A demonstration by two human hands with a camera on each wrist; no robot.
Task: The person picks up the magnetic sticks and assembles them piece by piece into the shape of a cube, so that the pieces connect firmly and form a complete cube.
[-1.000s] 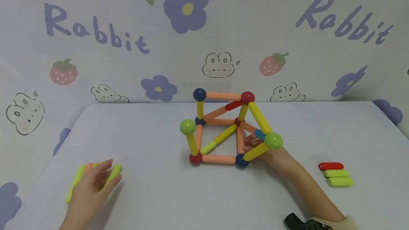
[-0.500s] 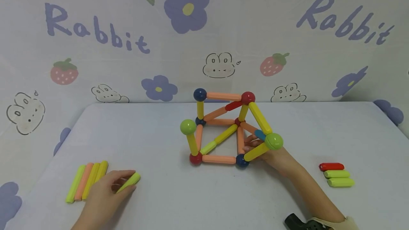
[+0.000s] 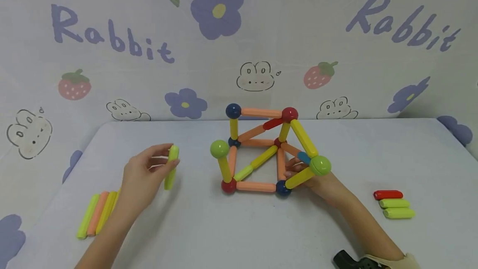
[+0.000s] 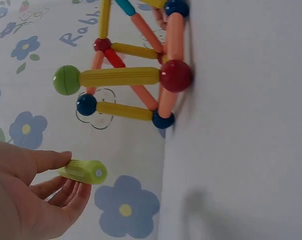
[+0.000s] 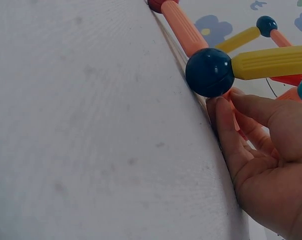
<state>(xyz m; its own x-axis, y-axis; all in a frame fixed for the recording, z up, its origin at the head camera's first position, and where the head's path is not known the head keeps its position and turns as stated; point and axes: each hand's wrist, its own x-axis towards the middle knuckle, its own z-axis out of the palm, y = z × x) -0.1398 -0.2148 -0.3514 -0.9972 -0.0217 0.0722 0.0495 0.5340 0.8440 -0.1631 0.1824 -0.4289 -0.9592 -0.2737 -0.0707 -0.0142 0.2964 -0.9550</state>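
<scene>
My left hand (image 3: 143, 175) pinches a lime-green magnetic stick (image 3: 172, 168) between thumb and fingertips, held upright above the table to the left of a frame. A silvery magnet shows in the end of the stick (image 4: 85, 171) in the left wrist view. The frame joins coloured sticks with balls; its front left corner carries a yellow post (image 3: 224, 168) topped by a green ball (image 3: 219, 149). At its right side, my right hand (image 3: 323, 186) pinches an orange stick (image 3: 281, 161) of the base, close behind a dark blue ball (image 5: 209, 72). Parts of those fingers are hidden.
Several sticks lie side by side at the left, partly behind my left forearm, among them an orange stick (image 3: 98, 214). One red stick (image 3: 388, 194) and two lime-green sticks (image 3: 398, 213) lie at the right. A printed cloth (image 3: 149, 78) hangs behind the table.
My left hand has carried the lime-green stick from the row at the left up and rightward toward the frame, turning it upright. My right hand and the frame stay put.
</scene>
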